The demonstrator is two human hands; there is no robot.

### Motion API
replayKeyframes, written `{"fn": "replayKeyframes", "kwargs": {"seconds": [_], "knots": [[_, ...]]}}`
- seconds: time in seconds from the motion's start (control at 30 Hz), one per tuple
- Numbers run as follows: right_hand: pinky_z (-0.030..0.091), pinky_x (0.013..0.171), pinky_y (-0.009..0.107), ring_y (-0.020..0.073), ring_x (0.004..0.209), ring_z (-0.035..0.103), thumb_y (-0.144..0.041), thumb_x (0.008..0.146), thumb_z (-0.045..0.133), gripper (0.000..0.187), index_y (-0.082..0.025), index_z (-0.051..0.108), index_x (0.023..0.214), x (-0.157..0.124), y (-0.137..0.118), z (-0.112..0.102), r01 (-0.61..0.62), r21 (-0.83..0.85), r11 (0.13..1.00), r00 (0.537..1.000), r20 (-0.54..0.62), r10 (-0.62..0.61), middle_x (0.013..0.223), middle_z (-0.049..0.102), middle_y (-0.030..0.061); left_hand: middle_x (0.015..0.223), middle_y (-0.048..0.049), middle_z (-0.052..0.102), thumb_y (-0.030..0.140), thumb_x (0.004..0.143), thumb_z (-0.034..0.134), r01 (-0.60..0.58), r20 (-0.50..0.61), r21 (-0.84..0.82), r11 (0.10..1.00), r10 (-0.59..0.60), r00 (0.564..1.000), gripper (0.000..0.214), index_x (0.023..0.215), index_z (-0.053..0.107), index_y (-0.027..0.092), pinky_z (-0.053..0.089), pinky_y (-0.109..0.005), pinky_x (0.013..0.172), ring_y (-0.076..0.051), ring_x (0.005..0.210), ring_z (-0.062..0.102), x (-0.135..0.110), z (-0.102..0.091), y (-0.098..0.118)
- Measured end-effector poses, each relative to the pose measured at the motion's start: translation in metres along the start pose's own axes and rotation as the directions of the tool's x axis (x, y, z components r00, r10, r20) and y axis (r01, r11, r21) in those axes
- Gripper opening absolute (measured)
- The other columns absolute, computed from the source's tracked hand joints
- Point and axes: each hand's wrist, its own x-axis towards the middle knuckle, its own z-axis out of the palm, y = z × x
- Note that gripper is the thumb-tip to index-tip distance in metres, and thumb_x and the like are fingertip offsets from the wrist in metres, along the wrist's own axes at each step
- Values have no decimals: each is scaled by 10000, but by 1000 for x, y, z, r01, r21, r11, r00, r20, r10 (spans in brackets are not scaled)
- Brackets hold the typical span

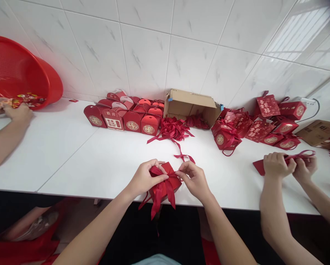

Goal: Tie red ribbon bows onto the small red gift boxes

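Here at the front edge of the white table (76,158), a red gift box (176,183) sits between the person's two hands, its top crossed by a red ribbon (160,189) with wide tails draping down over the near side; whatever the box contains is hidden. And look at the grip: the left hand (151,175) has thumb and fingers clamped on the ribbon, while the right hand (194,176) pinches it at the other side, thumb against fingertip!

Just beyond, a loose strand trails from a heap of red ribbons (173,129), spilled by the mouth of an open cardboard carton (192,96) that lies tipped towards us, more red ribbons (197,120) inside it. Left of that, packed side by side, stand red boxes with rounded top flaps (131,117), one showing a white front panel (114,122); their insides are out of sight. Over to the right, red boxes with ribbon handles (277,125) pile up against each other, another cardboard box (319,132) beside them.

Out at the far left, a big red plastic basket (54,81) leans on its side, shiny wrapped packets (29,99) at its lower rim, a co-worker's hands (20,112) right on them. Far right, another co-worker's hands (277,165) grip a red piece with a ribbon loop
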Motion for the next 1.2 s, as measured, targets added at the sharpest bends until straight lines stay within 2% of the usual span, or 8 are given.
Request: {"fn": "replayKeyframes", "kwargs": {"seconds": [0.17,0.37,0.53,0.77,0.9,1.03,1.1,1.2], "knots": [[471,600,244,115,639,560,-258,817,627,136,-202,509,778,-6,9,1,-29,41,999,998,-46,31,714,556,-13,842,-62,731,321,701,715,19,-3,-26,999,-19,1000,270,693,467,215,417,-391,981,-265,1200,542,-2,-1,-7],[463,617,255,131,676,553,-361,835,602,238,-191,548,993,-8,11,-2,-91,-33,995,994,50,93,744,584,7,913,-50,707,356,686,731,3,10,56,998,-4,1000,296,756,484,208,428,-400,975,-259,1189,545,-2,-1,-9],[401,548,233,112,598,484,-422,870,536,287,-174,554,728,-6,7,-6,-79,-157,984,988,119,98,664,552,0,952,-54,696,367,704,716,-44,37,87,995,41,998,288,765,483,209,435,-397,970,-255,1188,543,-4,-6,-2],[390,564,229,107,610,466,-386,873,546,267,-168,545,719,-1,1,-11,-46,-154,987,986,150,69,673,544,-4,1132,-101,671,337,748,666,-171,165,161,972,144,976,294,582,465,201,396,-415,1014,-263,1206,518,5,-31,-5],[386,564,228,105,608,460,-393,876,539,278,-168,542,712,1,-2,-11,-34,-165,986,983,175,63,670,542,-5,1101,-81,688,338,747,672,-202,221,180,963,160,962,313,558,463,203,391,-405,1025,-260,1243,481,4,-36,0],[390,561,233,111,609,466,-407,879,530,289,-170,542,714,0,-3,-8,-27,-148,989,984,169,53,665,537,-2,1054,-79,699,316,772,651,-145,159,109,983,126,979,122,743,621,201,408,-373,1010,-244,1200,530,-1,-24,7],[388,557,233,112,607,467,-408,877,531,291,-171,538,710,0,-4,-7,-32,-141,990,984,167,56,662,536,-3,1034,-79,703,319,782,639,-79,105,103,992,68,992,130,829,671,202,413,-367,1002,-248,1201,532,-3,-17,7],[386,557,231,109,601,465,-399,875,535,289,-174,523,694,-1,-5,-7,-37,-140,990,984,165,60,656,530,-7,982,-70,720,328,779,638,-20,47,106,994,15,999,135,780,698,208,415,-372,1005,-263,1231,509,-4,-10,5]]}}
